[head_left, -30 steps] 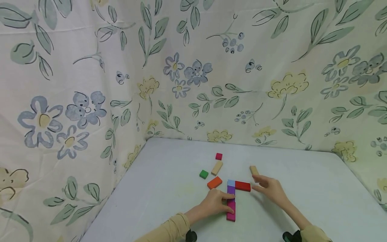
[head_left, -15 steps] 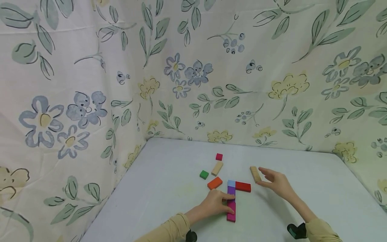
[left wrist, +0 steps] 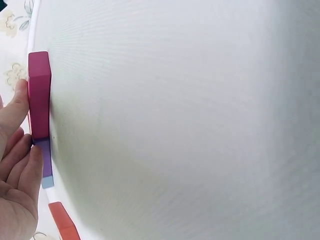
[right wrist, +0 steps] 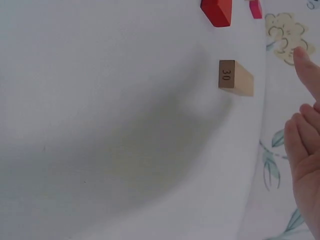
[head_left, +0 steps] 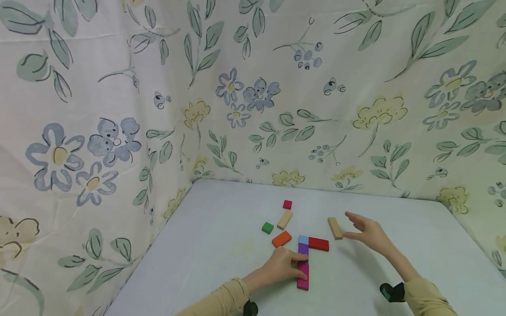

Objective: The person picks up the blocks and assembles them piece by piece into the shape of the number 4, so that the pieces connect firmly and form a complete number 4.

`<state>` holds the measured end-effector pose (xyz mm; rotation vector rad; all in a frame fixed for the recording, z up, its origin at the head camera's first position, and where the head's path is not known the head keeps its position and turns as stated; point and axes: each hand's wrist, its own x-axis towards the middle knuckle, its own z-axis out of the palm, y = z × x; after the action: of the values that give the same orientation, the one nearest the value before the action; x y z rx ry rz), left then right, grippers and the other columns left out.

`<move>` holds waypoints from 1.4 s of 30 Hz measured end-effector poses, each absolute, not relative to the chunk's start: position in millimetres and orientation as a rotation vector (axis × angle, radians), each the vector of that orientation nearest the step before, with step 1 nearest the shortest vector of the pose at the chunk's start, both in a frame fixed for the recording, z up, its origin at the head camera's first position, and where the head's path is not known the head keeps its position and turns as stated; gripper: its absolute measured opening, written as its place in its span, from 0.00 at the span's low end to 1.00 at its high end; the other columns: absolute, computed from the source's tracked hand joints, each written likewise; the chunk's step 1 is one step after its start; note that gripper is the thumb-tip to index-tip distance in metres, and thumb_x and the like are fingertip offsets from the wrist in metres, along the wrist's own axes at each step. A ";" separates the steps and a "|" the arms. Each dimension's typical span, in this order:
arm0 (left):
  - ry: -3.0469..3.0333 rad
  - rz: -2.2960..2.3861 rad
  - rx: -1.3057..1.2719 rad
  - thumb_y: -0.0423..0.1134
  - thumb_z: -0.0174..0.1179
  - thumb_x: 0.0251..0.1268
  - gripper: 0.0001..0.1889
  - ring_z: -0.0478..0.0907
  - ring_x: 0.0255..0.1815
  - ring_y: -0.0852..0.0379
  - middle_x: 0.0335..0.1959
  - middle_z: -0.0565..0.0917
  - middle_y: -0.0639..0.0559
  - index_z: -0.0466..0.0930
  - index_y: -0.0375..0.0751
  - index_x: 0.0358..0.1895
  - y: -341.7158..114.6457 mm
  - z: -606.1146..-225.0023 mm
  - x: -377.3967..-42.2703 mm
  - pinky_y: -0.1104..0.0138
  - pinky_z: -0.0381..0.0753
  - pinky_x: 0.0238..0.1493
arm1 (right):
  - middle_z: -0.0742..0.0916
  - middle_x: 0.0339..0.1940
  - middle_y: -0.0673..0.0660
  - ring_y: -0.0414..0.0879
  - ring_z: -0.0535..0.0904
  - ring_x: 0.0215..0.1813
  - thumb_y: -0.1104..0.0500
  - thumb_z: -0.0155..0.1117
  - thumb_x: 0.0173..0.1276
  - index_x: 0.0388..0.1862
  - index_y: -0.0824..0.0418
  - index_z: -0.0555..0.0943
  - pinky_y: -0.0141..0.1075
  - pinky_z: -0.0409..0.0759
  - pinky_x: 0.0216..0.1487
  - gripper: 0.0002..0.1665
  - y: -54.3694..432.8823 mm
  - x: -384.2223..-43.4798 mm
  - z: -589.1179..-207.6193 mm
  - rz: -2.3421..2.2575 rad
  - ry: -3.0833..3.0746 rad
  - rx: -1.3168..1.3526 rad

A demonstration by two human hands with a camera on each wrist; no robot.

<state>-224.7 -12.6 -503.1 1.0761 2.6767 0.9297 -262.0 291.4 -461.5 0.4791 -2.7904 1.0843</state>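
Observation:
A row of joined blocks lies on the white table: a magenta block (head_left: 303, 281), a purple block (head_left: 303, 249) and a small light-blue block (head_left: 303, 239). A red block (head_left: 318, 244) extends rightward from its far end. My left hand (head_left: 276, 266) rests on the row, thumb touching the magenta block and a finger on the purple one. In the left wrist view, the left hand (left wrist: 17, 185) lies against these blocks. My right hand (head_left: 369, 235) holds nothing, its thumb and fingers spread, just right of a plain wooden block (head_left: 335, 228). The right wrist view shows "30" on that wooden block's end (right wrist: 227, 75).
Left of the row lie an orange block (head_left: 282, 238), a green block (head_left: 267, 227), a second wooden block (head_left: 284, 220) and a small crimson cube (head_left: 287, 204). A floral cloth (head_left: 253, 145) hangs behind and left of the white table (head_left: 221, 210).
My right hand has drawn back to the right from the wooden block, fingers spreading; that block now shows in full. My left hand stays on the row.

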 end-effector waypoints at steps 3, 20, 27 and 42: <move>2.678 0.922 1.088 0.48 0.71 0.49 0.26 0.76 0.42 0.71 0.49 0.85 0.56 0.80 0.49 0.56 -13.2 -503.0 -225.3 0.82 0.67 0.26 | 0.73 0.64 0.74 0.68 0.73 0.61 0.54 0.72 0.56 0.66 0.72 0.66 0.48 0.76 0.54 0.44 292.7 -264.3 -457.5 1.079 -2.813 0.479; 2.680 0.921 1.090 0.48 0.71 0.49 0.26 0.76 0.42 0.71 0.51 0.84 0.55 0.81 0.49 0.55 -13.8 -502.9 -225.3 0.83 0.67 0.28 | 0.71 0.65 0.74 0.69 0.71 0.63 0.53 0.71 0.57 0.68 0.72 0.64 0.49 0.75 0.56 0.45 297.7 -279.5 -457.6 1.091 -2.898 0.471; 2.671 0.923 1.110 0.48 0.71 0.49 0.26 0.76 0.42 0.73 0.52 0.84 0.56 0.81 0.49 0.56 -13.1 -503.6 -226.7 0.83 0.68 0.29 | 0.71 0.65 0.75 0.69 0.70 0.64 0.54 0.71 0.57 0.67 0.73 0.64 0.50 0.74 0.56 0.44 299.7 -280.5 -466.1 1.116 -2.937 0.476; 2.658 0.926 1.090 0.49 0.71 0.49 0.27 0.76 0.43 0.73 0.54 0.82 0.56 0.80 0.50 0.56 -12.8 -504.8 -228.1 0.83 0.66 0.28 | 0.70 0.65 0.77 0.72 0.67 0.64 0.57 0.73 0.54 0.66 0.76 0.63 0.53 0.72 0.59 0.47 300.1 -290.8 -478.4 1.133 -3.021 0.586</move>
<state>-228.1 -12.8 -504.8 1.0905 2.6576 0.9260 -290.8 300.1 -478.4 0.5858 -3.0210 1.1329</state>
